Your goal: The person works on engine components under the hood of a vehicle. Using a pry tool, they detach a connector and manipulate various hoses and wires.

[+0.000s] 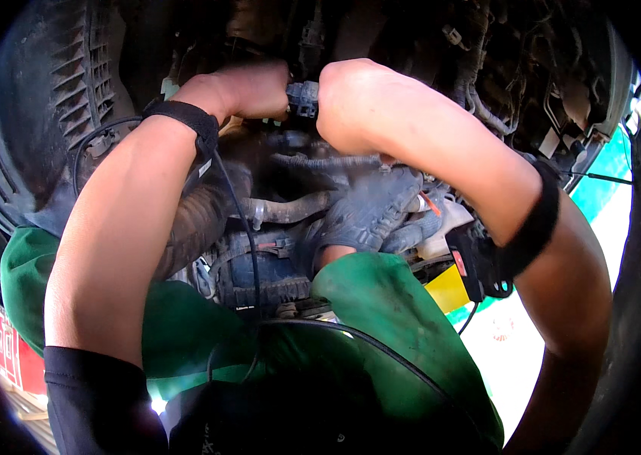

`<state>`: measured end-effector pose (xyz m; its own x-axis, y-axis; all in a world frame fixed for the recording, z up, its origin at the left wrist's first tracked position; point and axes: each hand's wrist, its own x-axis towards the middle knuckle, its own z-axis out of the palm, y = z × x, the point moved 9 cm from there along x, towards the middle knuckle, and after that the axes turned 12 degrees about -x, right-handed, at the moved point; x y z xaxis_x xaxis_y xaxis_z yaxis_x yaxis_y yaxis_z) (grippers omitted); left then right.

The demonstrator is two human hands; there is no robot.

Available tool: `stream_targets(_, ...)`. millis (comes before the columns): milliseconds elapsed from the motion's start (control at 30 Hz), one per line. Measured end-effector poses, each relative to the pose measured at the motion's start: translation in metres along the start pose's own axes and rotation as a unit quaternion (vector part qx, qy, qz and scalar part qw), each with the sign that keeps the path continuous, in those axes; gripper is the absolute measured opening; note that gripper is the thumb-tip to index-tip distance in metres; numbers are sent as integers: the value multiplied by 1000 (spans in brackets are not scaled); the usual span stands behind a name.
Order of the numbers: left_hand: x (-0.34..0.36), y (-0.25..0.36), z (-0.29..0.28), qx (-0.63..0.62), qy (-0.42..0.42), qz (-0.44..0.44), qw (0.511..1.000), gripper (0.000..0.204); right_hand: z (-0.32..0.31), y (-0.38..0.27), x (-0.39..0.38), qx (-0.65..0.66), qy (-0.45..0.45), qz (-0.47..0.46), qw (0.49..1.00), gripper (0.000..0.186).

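A grey plastic wiring connector [304, 98] shows between my two hands in the upper middle of the head view. My left hand [258, 89] is closed against its left side. From the right, my right hand [342, 95] is curled in against the other side. Both sets of fingers are largely turned away from view, so their exact grip on the connector is hidden. Behind and above the hands, a dark engine bay holds hanging wires and a wiring harness [311, 38].
My dark shoe [366, 216] rests among ribbed hoses [197, 224] and engine parts below my hands. A thin black cable [243, 212] runs down from the strap [178, 117] on my left wrist. At the left stands a ribbed black plastic housing [81, 76]. A black device [476, 262] hangs near my right forearm.
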<state>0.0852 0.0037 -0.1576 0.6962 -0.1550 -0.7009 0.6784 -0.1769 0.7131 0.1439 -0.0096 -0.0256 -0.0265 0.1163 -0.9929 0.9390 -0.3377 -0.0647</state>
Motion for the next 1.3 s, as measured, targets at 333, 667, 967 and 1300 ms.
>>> stream_targets(333,-13,6,-2,18,-45,-3,999,32,29,17,32,-33,104,-89,990,24)
stream_targets(667,-13,9,-7,18,-29,-8,999,33,8,31,-2,110,-12,3,994,29)
stream_targets(967,-12,6,-4,39,-30,-17,999,32,14,41,5,29,82,-115,989,29)
stream_targets(1300,-13,4,-7,30,-9,-30,999,31,21,57,-5,70,174,-156,970,31)
